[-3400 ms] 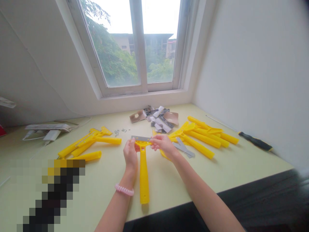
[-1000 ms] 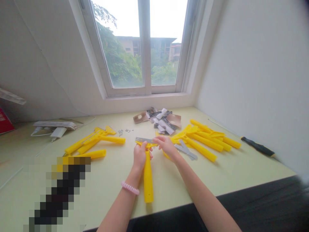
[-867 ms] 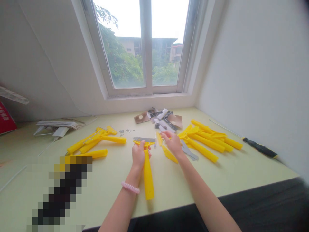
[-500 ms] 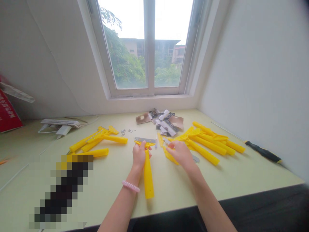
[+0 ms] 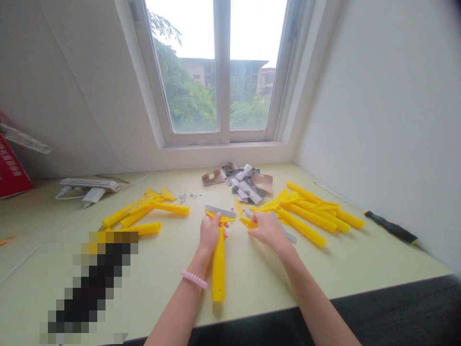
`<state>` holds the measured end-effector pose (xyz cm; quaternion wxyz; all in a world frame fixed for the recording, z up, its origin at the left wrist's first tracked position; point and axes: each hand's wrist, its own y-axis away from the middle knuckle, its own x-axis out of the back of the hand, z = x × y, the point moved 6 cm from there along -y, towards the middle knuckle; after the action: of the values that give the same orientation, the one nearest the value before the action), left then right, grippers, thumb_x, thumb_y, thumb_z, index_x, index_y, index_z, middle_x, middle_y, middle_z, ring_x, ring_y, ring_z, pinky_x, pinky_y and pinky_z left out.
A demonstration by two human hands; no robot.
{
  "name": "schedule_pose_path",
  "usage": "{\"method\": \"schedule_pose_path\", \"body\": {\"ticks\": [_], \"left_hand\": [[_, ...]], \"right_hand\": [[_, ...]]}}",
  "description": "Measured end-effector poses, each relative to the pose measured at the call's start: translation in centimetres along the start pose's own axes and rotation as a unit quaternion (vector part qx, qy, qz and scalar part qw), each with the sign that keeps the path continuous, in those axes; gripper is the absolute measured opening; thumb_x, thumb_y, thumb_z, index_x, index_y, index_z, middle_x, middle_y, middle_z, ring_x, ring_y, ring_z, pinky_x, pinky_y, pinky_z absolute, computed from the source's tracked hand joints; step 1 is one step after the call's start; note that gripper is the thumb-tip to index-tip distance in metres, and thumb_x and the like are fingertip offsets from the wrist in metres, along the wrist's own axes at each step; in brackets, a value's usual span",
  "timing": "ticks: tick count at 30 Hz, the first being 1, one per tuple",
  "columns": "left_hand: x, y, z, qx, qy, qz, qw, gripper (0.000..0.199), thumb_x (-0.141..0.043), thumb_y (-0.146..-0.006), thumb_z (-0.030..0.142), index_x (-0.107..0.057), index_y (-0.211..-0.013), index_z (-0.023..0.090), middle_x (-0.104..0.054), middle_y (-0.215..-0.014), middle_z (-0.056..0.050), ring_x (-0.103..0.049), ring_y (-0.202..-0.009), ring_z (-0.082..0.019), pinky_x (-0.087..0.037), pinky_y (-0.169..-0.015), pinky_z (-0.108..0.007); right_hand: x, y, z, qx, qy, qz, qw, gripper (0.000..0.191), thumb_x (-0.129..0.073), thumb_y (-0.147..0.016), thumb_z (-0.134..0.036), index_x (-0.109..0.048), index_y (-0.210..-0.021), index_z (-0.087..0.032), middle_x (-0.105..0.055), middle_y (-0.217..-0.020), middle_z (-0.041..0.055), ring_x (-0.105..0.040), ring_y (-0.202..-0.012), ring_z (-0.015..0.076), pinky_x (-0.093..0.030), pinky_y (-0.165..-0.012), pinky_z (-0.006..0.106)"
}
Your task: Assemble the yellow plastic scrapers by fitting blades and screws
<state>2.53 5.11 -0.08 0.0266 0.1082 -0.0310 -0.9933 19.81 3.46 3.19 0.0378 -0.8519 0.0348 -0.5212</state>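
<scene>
**Yellow plastic scraper (image 5: 218, 269) in the left hand (image 5: 209, 233), small yellow piece (image 5: 245, 223) in the right hand (image 5: 268, 231)**

The left hand is wrapped around the neck of the scraper, its thumb up at the head, where a grey metal blade (image 5: 220, 211) lies across the wide end. The scraper's handle points back toward the person, over the near part of the pale desk (image 5: 259, 288). A pink coiled band (image 5: 194, 279) circles the left wrist.

The right hand, just to the right of the scraper's head, pinches the small yellow piece between thumb and fingers. Loose metal blades (image 5: 288, 233) lie partly hidden behind this hand, and a yellow strip (image 5: 239, 210) lies near its fingertips.

Farther right, yellow handles (image 5: 306, 214) fan out in an overlapping pile, with a long black-handled screwdriver (image 5: 391, 227) beyond them near the wall. On the left side of the desk, more yellow scrapers (image 5: 146, 206) lie together, with small screws (image 5: 183, 198) scattered just beside them. Torn cardboard packaging (image 5: 248, 185) is heaped toward the window (image 5: 223, 96). At the far left, a white power strip (image 5: 90, 184) sits near a red box (image 5: 13, 168).
</scene>
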Motion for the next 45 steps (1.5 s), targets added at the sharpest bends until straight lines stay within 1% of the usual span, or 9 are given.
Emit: {"method": "schedule_pose_path", "body": {"ticks": [6, 10, 13, 15, 24, 30, 33, 38, 45], "left_hand": [[-0.6, 0.0, -0.2, 0.008, -0.001, -0.029, 1.0, 0.02, -0.048, -0.072, 0.035, -0.044, -0.075, 0.015, -0.055, -0.049, 0.002, -0.045, -0.028, -0.01, -0.032, -0.029, -0.022], [-0.8, 0.0, -0.2, 0.011, -0.008, -0.049, 0.999, 0.021, -0.047, -0.073, 0.035, -0.044, -0.075, 0.015, -0.055, -0.049, 0.002, -0.044, -0.028, -0.01, -0.032, -0.028, -0.021], [-0.9, 0.0, -0.3, 0.016, -0.01, -0.063, 0.998, 0.022, -0.047, -0.073, 0.036, -0.044, -0.076, 0.015, -0.055, -0.049, 0.002, -0.045, -0.028, -0.01, -0.032, -0.029, -0.021], [-1.0, 0.1, -0.4, 0.02, -0.011, -0.068, 0.997, 0.022, -0.048, -0.072, 0.037, -0.043, -0.077, 0.016, -0.055, -0.049, 0.002, -0.045, -0.028, -0.011, -0.032, -0.028, -0.021], [-1.3, 0.4, -0.2, 0.024, -0.022, -0.087, 0.996, 0.024, -0.048, -0.072, 0.037, -0.046, -0.08, 0.014, -0.056, -0.05, 0.001, -0.046, -0.029, -0.011, -0.033, -0.029, -0.022], [-1.5, 0.6, -0.3, 0.033, -0.023, -0.109, 0.993, 0.025, -0.048, -0.073, 0.038, -0.046, -0.08, 0.014, -0.056, -0.052, 0.0, -0.047, -0.03, -0.011, -0.032, -0.029, -0.021], [-1.7, 0.8, -0.3, 0.038, -0.019, -0.118, 0.992, 0.025, -0.047, -0.073, 0.038, -0.045, -0.081, 0.014, -0.056, -0.052, 0.001, -0.046, -0.03, -0.011, -0.031, -0.029, -0.021], [-1.9, 0.9, -0.3, 0.041, -0.025, -0.127, 0.991, 0.025, -0.048, -0.073, 0.038, -0.045, -0.082, 0.015, -0.056, -0.051, 0.001, -0.046, -0.028, -0.011, -0.031, -0.029, -0.022], [-2.1, 1.1, 0.1, 0.033, -0.026, -0.136, 0.99, 0.026, -0.048, -0.073, 0.037, -0.045, -0.085, 0.014, -0.056, -0.05, 0.001, -0.046, -0.028, -0.011, -0.031, -0.029, -0.021]], "right_hand": [[1.8, -2.1, 0.3, 0.038, -0.162, 0.072, 0.983, 0.014, -0.06, -0.06, -0.025, -0.065, -0.07, -0.017, -0.061, -0.069, 0.0021, -0.053, -0.065, 0.0156, -0.036, -0.06, 0.025], [3.7, -3.1, -0.7, 0.069, -0.366, 0.154, 0.915, 0.03, -0.06, -0.066, -0.042, -0.065, -0.079, -0.015, -0.053, -0.057, -0.0013, -0.043, -0.05, 0.0101, -0.031, -0.048, 0.023], [3.2, -3.1, -1.7, 0.071, -0.516, 0.116, 0.846, 0.04, -0.053, -0.073, -0.048, -0.065, -0.087, -0.013, -0.046, -0.048, -0.003, -0.035, -0.042, 0.007, -0.026, -0.041, 0.021], [2.4, -2.8, -2.5, 0.077, -0.561, 0.072, 0.821, 0.042, -0.052, -0.075, -0.048, -0.065, -0.092, -0.012, -0.045, -0.045, -0.0036, -0.034, -0.04, 0.0065, -0.025, -0.04, 0.021], [0.2, -1.3, -4.4, 0.104, -0.618, -0.052, 0.777, 0.036, -0.051, -0.076, -0.043, -0.067, -0.092, -0.015, -0.067, -0.069, 0.0079, -0.06, -0.065, 0.0179, -0.045, -0.061, 0.03], [1.5, -0.6, -5.0, 0.152, -0.654, -0.048, 0.739, 0.043, -0.052, -0.068, -0.022, -0.058, -0.111, -0.027, -0.056, -0.118, 0.0033, -0.048, -0.109, 0.0216, -0.042, -0.085, 0.036], [1.4, -0.5, -4.9, 0.156, -0.651, -0.058, 0.74, 0.045, -0.044, -0.07, -0.023, -0.058, -0.112, -0.025, -0.051, -0.124, 0.0029, -0.045, -0.112, 0.0221, -0.041, -0.087, 0.036], [1.2, -0.6, -4.0, 0.12, -0.599, -0.027, 0.791, 0.032, -0.048, -0.077, -0.034, -0.063, -0.101, -0.019, -0.063, -0.105, 0.0074, -0.056, -0.096, 0.0212, -0.041, -0.086, 0.037], [0.1, -0.7, -4.4, 0.141, -0.589, -0.057, 0.794, 0.047, -0.061, -0.07, -0.029, -0.048, -0.115, -0.024, -0.067, -0.085, 0.0037, -0.062, -0.074, 0.0183, -0.048, -0.065, 0.032]]}}
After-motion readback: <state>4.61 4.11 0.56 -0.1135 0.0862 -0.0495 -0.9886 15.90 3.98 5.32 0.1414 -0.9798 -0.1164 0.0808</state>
